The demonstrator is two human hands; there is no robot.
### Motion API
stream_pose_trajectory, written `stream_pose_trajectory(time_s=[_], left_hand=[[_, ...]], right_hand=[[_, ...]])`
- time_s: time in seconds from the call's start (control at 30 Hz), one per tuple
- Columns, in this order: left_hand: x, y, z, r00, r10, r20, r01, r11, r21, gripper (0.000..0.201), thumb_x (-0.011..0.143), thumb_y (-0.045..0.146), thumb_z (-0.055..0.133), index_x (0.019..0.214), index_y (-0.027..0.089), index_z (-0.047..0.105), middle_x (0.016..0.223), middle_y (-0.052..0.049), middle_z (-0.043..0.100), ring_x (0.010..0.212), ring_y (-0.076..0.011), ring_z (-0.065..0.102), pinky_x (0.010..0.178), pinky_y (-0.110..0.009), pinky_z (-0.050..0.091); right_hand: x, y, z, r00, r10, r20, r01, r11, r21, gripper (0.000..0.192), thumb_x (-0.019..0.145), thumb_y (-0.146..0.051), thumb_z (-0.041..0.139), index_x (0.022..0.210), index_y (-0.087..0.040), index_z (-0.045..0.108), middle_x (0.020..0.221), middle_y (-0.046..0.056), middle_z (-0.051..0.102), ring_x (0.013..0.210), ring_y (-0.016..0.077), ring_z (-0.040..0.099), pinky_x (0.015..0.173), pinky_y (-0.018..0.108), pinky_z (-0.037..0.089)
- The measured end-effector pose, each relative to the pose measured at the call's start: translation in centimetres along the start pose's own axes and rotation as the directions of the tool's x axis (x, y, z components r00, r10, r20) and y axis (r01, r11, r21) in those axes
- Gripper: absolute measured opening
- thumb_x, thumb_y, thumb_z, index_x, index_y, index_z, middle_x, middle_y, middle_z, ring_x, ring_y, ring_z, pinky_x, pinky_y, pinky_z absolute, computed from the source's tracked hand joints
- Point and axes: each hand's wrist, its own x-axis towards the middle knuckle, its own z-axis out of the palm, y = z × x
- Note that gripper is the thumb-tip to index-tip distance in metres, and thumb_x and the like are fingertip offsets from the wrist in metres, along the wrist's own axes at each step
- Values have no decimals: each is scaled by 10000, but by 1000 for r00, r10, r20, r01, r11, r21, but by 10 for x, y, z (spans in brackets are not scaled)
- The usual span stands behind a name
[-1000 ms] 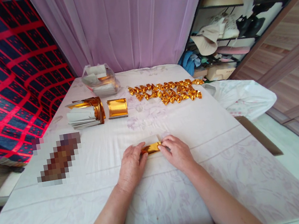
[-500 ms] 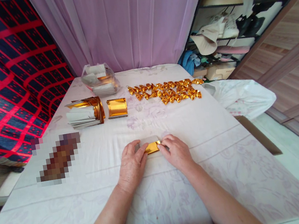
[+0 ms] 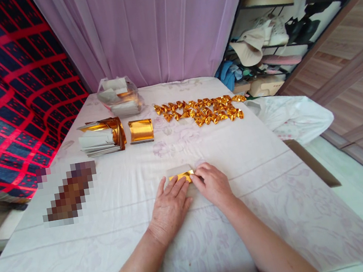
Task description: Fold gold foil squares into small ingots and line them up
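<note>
Left hand (image 3: 169,207) now lies flat over gold paper (image 3: 182,175).

The left hand (image 3: 170,206) and right hand (image 3: 212,185) cover most of the gold paper (image 3: 181,176), hiding its fold. A pixelated block (image 3: 69,192) (contents unreadable) lies left. Both forearms run off the bottom edge.

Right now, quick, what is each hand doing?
Left hand: open, flat, fingers pressing the gold paper.
Right hand: fingers pinching the paper's right end.
</note>
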Motion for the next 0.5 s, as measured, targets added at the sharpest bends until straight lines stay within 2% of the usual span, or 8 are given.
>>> stream_pose_trajectory(time_s=[0.5], left_hand=[[-2, -1, 4, 999, -41, 13, 42, 999, -24, 374, 950, 317, 497, 1299, 196, 547, 1313, -90, 616, 1272, -280, 517, 1138, -560, 260]], right_hand=[[0, 3, 0, 1000, 9, -3, -9, 999, 44, 186, 867, -257, 542, 695, -227, 606, 832, 22, 629, 769, 155, 592, 695, 260, 425]])
